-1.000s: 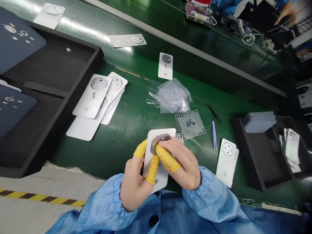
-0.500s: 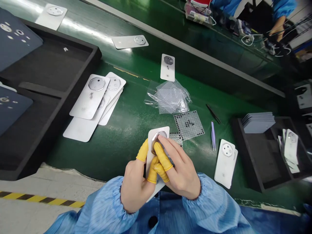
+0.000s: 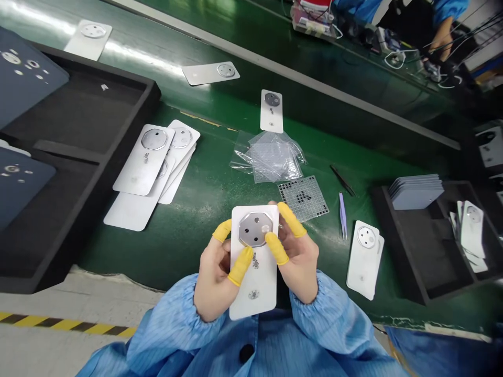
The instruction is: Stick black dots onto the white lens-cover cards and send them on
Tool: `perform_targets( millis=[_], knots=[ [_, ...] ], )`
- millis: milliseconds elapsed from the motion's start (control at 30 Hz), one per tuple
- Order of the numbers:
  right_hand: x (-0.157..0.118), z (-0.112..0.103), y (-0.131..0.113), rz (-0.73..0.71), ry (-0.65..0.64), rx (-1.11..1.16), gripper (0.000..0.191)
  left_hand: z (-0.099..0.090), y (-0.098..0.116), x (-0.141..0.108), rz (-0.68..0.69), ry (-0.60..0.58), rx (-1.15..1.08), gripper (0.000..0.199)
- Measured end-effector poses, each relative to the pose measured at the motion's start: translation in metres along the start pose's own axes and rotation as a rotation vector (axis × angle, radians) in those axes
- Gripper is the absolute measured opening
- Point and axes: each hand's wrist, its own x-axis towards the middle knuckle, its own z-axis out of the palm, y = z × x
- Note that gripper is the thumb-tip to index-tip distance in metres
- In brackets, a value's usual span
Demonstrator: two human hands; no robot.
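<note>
A white phone back cover (image 3: 257,283) with a silver octagonal camera ring faces me, held upright near the table's front edge. My left hand (image 3: 220,277) grips its left side, thumb on the front just below the ring. On the right side, my right hand (image 3: 296,256) holds it too, its thumb at the ring's lower right. Yellow finger cots cover the thumbs and index fingers. Small dark dots show inside the ring. Just beyond the cover lies a clear sheet of small black dots (image 3: 304,198). Behind that is a pile of clear plastic film (image 3: 275,157).
Several white covers (image 3: 143,162) overlap at left beside a black tray (image 3: 129,141) with dark panels. Purple tweezers (image 3: 343,215) and black tweezers (image 3: 341,179) lie right, near two stacked covers (image 3: 362,262) and another black tray (image 3: 416,283). Across the bench, a person's hand (image 3: 443,39) shows.
My right hand has come off the front of the camera ring and moved to the cover's right edge. The cover now faces me with its ring exposed, held by both hands.
</note>
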Motion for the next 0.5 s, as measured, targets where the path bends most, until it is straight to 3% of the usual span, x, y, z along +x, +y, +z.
perform_targets(
  millis=[67,267,400,500],
  knots=[
    [-0.001,0.005,-0.001,0.07,-0.032,0.108,0.047,-0.002,0.002,0.002,0.032,-0.016,0.05,0.028],
    [-0.004,0.007,-0.009,0.072,-0.035,0.236,0.046,-0.013,-0.002,0.003,0.098,0.032,0.248,0.017],
    [-0.005,0.007,-0.012,0.051,-0.048,0.194,0.045,-0.01,-0.002,0.002,0.121,0.068,0.223,0.012],
    [-0.002,0.009,-0.012,0.053,-0.039,0.176,0.046,-0.006,0.003,0.006,0.061,0.095,0.159,0.013]
  ],
)
